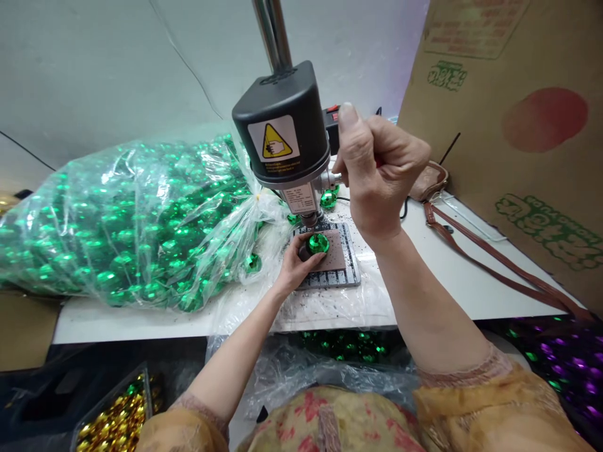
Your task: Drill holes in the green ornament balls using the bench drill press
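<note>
Head view: the person's left-hand grip [298, 260] pinched a faceted green ball [319, 243] between thumb and fingers, over the base plate [351, 276] of a drill press, set just back from the middle of the front edge of the surface [452, 267]. The black press head [282, 135], bearing a yellow warning label [272, 140], stood above the ball. The right-hand grip [377, 169] was curled into a fist about the press's side lever [335, 180], most of which was hidden. A clear bag of green balls [117, 232] covered the surface's left end; a loose green ball [253, 262] lay beside it. Dark specks were scattered around the plate. A brown strapped bag [429, 181] lay toward the right rear, near a cardboard box [494, 157].
</note>
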Demonstrator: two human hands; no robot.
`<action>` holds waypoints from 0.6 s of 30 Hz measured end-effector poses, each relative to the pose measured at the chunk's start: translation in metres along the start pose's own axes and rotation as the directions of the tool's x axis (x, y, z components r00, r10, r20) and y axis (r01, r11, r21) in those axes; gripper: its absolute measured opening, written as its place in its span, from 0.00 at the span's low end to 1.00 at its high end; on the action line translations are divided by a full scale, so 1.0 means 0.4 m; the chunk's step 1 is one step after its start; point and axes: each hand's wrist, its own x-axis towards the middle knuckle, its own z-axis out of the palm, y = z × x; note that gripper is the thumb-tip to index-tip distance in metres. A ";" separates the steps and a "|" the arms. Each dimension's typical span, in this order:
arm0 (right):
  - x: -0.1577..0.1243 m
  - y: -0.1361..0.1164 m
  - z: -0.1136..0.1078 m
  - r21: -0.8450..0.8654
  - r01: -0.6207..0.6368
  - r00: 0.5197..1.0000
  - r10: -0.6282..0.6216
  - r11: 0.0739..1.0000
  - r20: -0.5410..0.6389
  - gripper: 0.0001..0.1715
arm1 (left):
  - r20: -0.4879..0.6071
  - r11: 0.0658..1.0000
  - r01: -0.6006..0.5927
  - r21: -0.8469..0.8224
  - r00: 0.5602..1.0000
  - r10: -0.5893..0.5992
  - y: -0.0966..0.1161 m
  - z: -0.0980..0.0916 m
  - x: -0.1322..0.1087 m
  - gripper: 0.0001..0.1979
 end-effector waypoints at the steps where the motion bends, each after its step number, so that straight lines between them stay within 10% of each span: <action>1: -0.004 -0.002 -0.003 -0.008 0.003 1.000 -0.003 1.000 -0.004 0.33 | 0.001 1.000 0.002 -0.005 1.000 -0.002 -0.004 0.000 0.000 0.28; 18: -0.077 0.037 -0.029 0.123 0.207 0.978 -0.201 0.971 -0.058 0.28 | -0.034 0.998 -0.043 0.042 0.998 0.045 0.003 0.004 -0.006 0.27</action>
